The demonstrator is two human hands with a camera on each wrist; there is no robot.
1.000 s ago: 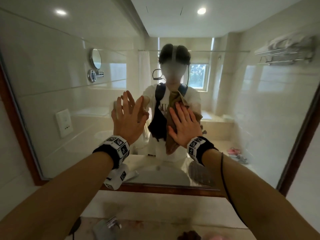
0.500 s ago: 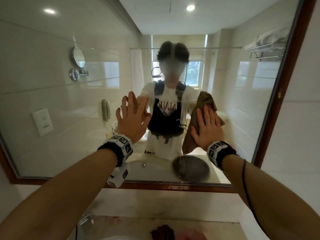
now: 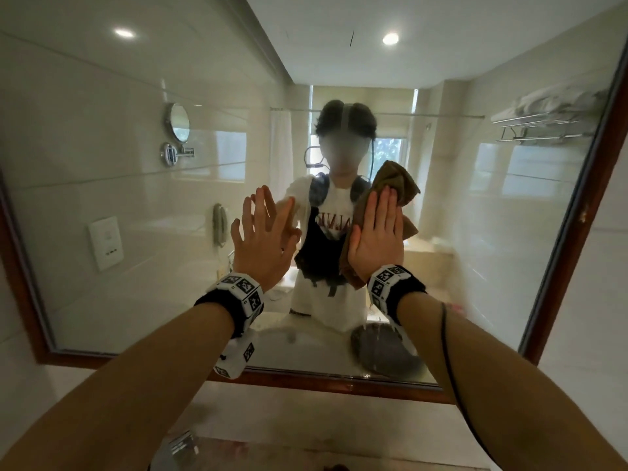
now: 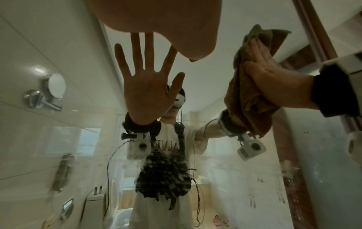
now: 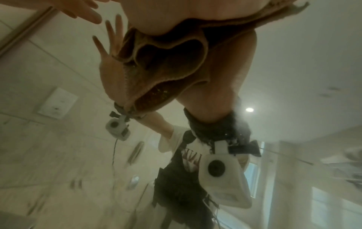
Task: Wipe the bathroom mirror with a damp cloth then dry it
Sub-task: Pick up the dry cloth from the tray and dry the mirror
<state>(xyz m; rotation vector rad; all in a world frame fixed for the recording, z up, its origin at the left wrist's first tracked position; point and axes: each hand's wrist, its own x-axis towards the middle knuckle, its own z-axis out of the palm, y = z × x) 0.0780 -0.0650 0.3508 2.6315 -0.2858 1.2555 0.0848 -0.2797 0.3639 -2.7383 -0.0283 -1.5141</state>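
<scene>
We stand close to the mirror (image 3: 475, 249), a wide pane in a brown wooden frame (image 3: 577, 232) on the tiled wall, and both of our arms reach out to it. Our right hand (image 3: 377, 239) lies flat with its fingers straight and together, pressing a brown cloth (image 3: 397, 180) against the glass right of centre; nothing is curled round the fabric, it is simply pinned between palm and pane. The cloth sticks out above the fingertips and hangs in loose folds below the heel of the hand, as the right wrist view shows from underneath. Our left hand (image 3: 263, 239) is just to the left of it, fingers spread apart and straight, held up at the glass and gripping nothing; whether the palm truly touches the pane we cannot tell. The two hands are near each other but apart. In the left wrist view the lower glass looks streaked and smeared. Below the frame runs a pale stone counter (image 3: 289, 419).
</scene>
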